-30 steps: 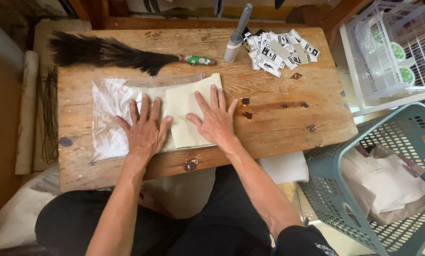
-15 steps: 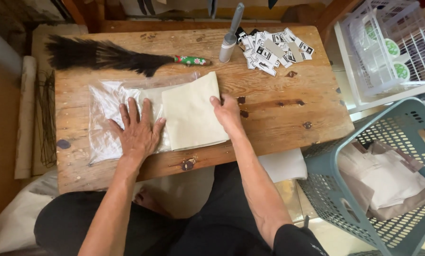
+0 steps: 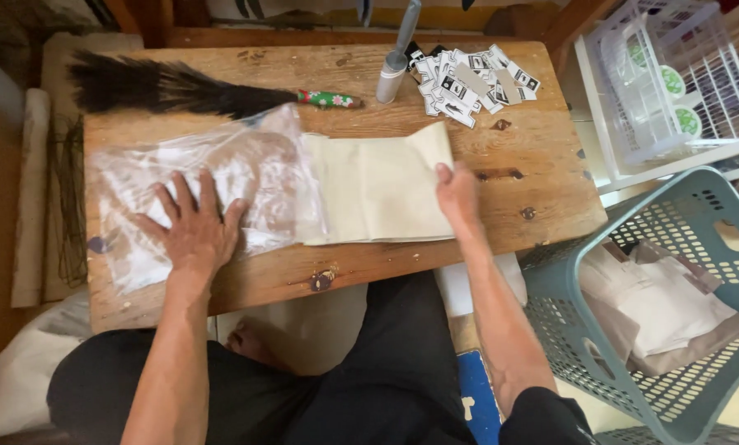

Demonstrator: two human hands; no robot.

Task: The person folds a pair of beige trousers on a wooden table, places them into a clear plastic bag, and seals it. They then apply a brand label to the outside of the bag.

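A: Left hand [image 3: 192, 235] flat, fingers spread, pinning the clear plastic bag [image 3: 196, 194] on the desk [image 3: 542, 177]?
B: Yes. Folded cream cloth [image 3: 382, 185] sticks out of the bag mouth, mid-desk. Right hand [image 3: 458, 194] grip: fingers closed on its right edge.
A: Tip?
B: Keep the bag pinned, move the cloth level.

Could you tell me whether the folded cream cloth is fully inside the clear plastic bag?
No, most of the folded cream cloth lies outside the clear plastic bag, with the right hand at its outer edge.
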